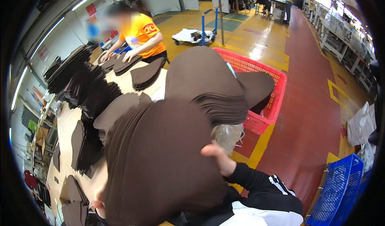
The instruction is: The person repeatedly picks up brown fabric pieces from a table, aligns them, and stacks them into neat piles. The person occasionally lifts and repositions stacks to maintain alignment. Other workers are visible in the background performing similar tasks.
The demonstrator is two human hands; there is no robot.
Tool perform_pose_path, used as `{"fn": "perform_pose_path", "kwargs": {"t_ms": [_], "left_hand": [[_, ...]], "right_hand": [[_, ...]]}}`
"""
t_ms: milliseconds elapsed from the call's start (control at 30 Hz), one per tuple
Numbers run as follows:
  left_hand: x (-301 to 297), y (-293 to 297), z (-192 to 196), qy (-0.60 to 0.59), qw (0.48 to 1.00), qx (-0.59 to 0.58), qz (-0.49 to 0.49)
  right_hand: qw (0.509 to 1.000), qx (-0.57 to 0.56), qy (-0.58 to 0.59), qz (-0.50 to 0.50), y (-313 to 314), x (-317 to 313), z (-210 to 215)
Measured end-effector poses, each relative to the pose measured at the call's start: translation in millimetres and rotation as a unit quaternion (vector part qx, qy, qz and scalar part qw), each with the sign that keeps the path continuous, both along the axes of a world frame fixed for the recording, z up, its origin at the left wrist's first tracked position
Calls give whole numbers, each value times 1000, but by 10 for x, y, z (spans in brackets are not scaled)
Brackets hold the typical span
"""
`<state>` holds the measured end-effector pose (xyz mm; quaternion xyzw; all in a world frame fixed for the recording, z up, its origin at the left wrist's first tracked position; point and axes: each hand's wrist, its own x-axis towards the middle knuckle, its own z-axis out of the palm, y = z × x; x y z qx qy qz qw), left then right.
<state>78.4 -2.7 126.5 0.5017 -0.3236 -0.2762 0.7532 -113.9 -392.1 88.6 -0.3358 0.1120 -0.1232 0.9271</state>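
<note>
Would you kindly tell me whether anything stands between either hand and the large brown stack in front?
Nothing visible does: the right hand meets the brown stack directly at its right edge, thumb over the face. The left hand shows at the lower left edge, mostly hidden, with no object visible between.

Dark brown sheets [172, 157], red basket [279, 93], blue crate [333, 190], black sleeve [249, 178] with white stripes [281, 184], pale tan table [69, 121]
</note>
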Motion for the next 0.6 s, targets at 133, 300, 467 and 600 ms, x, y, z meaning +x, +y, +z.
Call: {"fn": "perform_pose_path", "kwargs": {"t_ms": [133, 300, 467, 600], "left_hand": [[-51, -1153, 447, -96, 989, 21, -115], [138, -1052, 166, -62, 989, 116, -65], [350, -565, -269, 45, 968, 241, 53], [505, 32, -694, 87, 953, 254, 144]], "right_hand": [[960, 51, -63, -270, -686, -377, 50], [849, -87, -123, -506, -1719, -696, 358], [835, -58, -140, -530, -2895, -724, -179], [834, 27, -72, -547, -3456, -570, -967]]}}
